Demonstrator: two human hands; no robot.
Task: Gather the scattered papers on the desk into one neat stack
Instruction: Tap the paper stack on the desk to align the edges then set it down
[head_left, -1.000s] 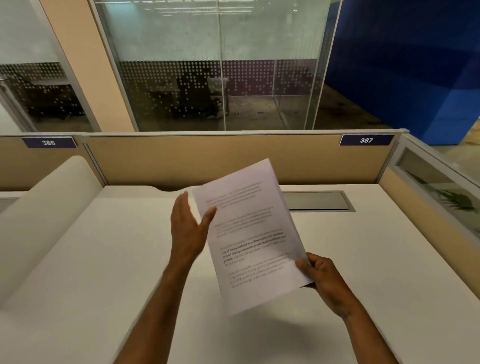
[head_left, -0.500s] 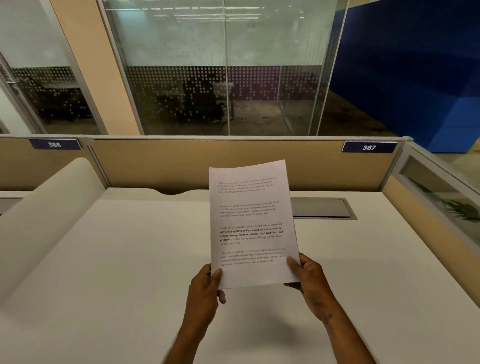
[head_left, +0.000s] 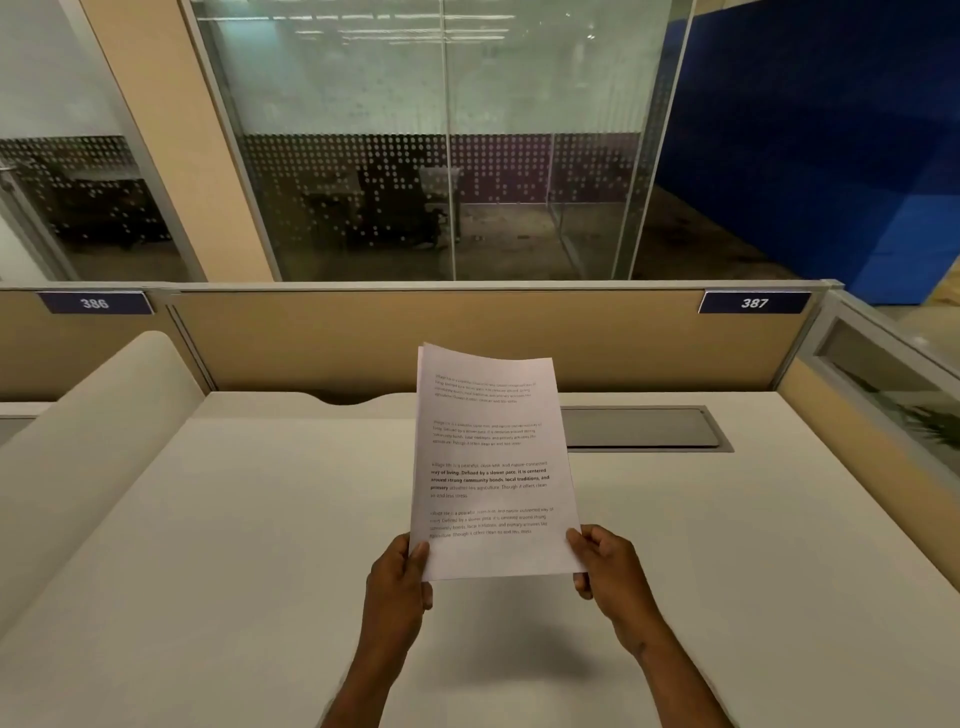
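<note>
Since a second ago the left hand (head_left: 397, 582) has come down to the papers' (head_left: 491, 462) lower left corner.
Left fingers grip that corner, the upright papers hang above the desk (head_left: 234, 545), right hand (head_left: 608, 571) fingers pinch the lower right corner.

Both hands, left (head_left: 397, 582) and right (head_left: 608, 571), raised, fingers pinched shut.

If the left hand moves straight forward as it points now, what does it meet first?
Probably nothing soon: the left hand points over bare desk toward the tan partition, though depth is unclear.
</note>
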